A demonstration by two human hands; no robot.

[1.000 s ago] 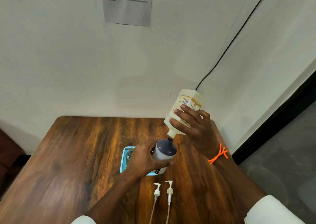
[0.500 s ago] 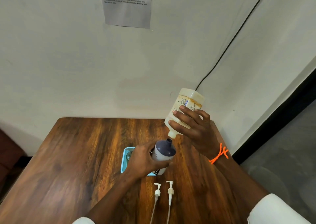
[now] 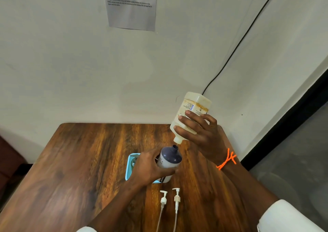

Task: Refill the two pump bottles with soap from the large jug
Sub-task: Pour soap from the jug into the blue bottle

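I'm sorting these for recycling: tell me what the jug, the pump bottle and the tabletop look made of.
Jug: cream plastic, slightly translucent, printed label. Pump bottle: likely plastic, smooth navy shoulder over a pale body. Table: wood or wood-look laminate, streaky brown grain, glossy.

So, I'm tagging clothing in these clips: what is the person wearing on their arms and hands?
Both hands are bare, with no gloves or rings visible. The right hand has an orange knotted cord bracelet at its wrist. The left hand shows nothing at its wrist. White sleeves are pushed up both forearms.
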